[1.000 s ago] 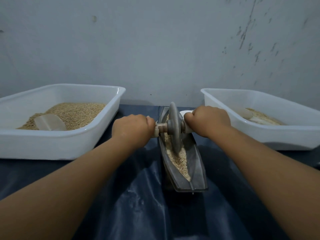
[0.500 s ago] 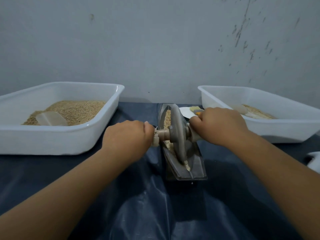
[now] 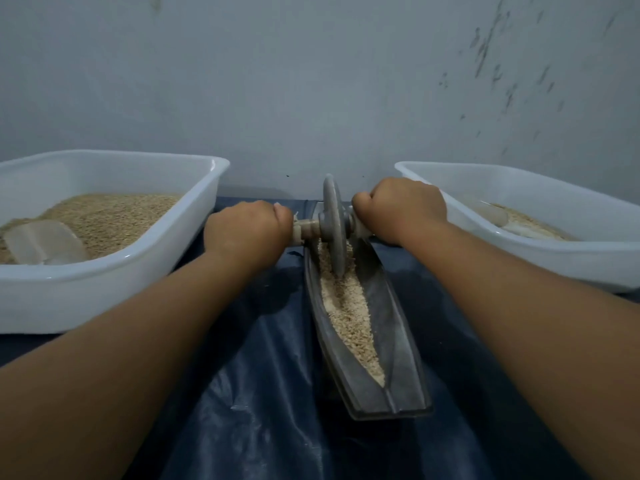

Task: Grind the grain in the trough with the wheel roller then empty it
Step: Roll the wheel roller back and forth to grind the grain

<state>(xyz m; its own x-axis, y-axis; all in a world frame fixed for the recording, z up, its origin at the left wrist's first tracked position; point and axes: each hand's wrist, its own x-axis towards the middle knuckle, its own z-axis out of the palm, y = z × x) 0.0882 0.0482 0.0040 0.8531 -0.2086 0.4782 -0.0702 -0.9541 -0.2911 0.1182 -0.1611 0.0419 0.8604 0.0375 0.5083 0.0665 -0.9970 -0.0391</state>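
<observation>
A grey boat-shaped trough (image 3: 391,344) lies lengthwise on the dark sheet before me, with pale grain (image 3: 349,320) along its groove. The grey wheel roller (image 3: 333,223) stands upright in the far part of the trough, its rim down in the grain. My left hand (image 3: 247,230) grips the left end of the wooden axle. On the other side, my right hand (image 3: 401,209) grips the right end. Both arms reach far forward.
A white tub (image 3: 194,216) of whole grain with a clear scoop (image 3: 45,242) sits on the left. A second white tub (image 3: 519,247) with some grain stands on the right. A dark blue plastic sheet (image 3: 263,393) covers the table; a grey wall is close behind.
The wheel came toward me to the near end of the trough, then rolled back out to the far end. Both hands went with it, and more grain now shows in the near half.
</observation>
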